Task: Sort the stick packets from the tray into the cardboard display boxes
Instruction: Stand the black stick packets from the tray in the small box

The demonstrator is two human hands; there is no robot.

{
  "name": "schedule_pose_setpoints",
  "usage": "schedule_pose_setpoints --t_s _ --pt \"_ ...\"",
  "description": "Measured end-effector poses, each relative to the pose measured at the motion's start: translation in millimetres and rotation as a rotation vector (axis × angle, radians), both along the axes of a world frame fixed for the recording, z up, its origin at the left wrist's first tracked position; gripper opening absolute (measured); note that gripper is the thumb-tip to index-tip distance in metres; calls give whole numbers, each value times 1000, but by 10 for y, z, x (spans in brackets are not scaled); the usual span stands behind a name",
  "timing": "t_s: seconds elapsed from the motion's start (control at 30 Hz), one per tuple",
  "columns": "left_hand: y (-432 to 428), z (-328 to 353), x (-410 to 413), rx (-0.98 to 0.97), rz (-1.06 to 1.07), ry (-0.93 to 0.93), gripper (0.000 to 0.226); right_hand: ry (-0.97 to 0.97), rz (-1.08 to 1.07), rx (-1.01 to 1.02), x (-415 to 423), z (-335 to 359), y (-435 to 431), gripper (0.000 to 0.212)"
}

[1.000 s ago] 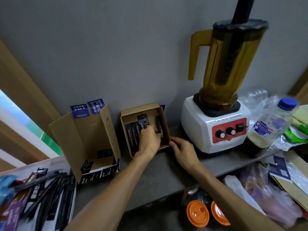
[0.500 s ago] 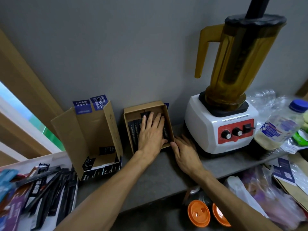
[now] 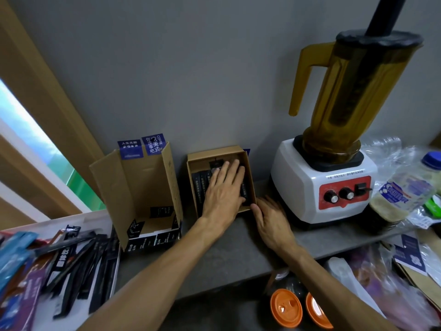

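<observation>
Grey counter [image 3: 226, 254]: flat left hand [image 3: 223, 192] pressed stick packets [image 3: 199, 185] into right display box [image 3: 216, 152], loose-fingered right hand [image 3: 272, 219] braced its corner; even pressure advised.

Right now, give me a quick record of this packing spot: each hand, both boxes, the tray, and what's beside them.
Left hand: flat, fingers straight, pressing on the black packets inside the small box
Right hand: open, on the counter, thumb at the small box's front right corner
Large box: open, left of the small box, mostly bare cardboard inside
Tray: far left, loose pile of black stick packets
Blender: right of the small box
</observation>
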State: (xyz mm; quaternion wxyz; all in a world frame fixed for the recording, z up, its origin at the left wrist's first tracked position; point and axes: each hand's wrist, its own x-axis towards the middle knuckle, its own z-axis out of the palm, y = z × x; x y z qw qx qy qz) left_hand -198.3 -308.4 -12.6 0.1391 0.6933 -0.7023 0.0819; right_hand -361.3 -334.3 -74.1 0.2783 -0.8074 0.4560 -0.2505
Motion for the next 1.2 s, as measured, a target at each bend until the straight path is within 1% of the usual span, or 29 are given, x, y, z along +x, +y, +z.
schedule_pose_setpoints --t_s 0.07,0.13,0.2,0.23,0.3,0.4,0.47,0.57,0.67,0.8,0.87,1.03,1.1,1.17,1.2 --pt "282 121 -31 -72 -61 119 69 -122 -8 -24 -23 46 35 28" --pt "703 263 -26 -192 -120 216 49 -169 -79 -127 -61 68 125 28" --pt "1221 375 90 -301 -114 285 35 -188 -117 -244 -75 57 282 27" --pt "1491 392 201 -322 -67 311 30 -205 -112 -267 -58 49 385 26" --pt "2005 372 504 -277 109 353 27 -236 -97 -239 48 61 630 27" --pt "2584 263 1007 -74 412 429 21 -227 -21 -127 368 125 1041 17" --pt "2793 172 1239 25 564 442 14 -224 61 -106 632 182 1316 13" --pt "2917 74 1374 153 701 469 15 -237 160 -32 1022 234 1634 13" --pt "2950 20 1411 226 742 537 22 -238 213 -30 1319 216 1851 6" --pt "2960 -29 1466 244 765 611 29 -244 238 -51 1516 175 2040 5" --pt "2967 -36 1467 249 770 623 27 -228 229 -52 1563 165 2089 6" --pt "3039 -5 1487 203 751 672 23 -152 242 -4 1647 194 2167 19" --pt "3094 14 1510 179 749 694 21 -142 244 8 1670 211 2185 15" --pt "3159 44 1530 159 746 711 19 -132 255 17 1699 248 2204 3" --pt "3198 75 1541 155 750 720 19 -119 258 36 1717 284 2215 5"
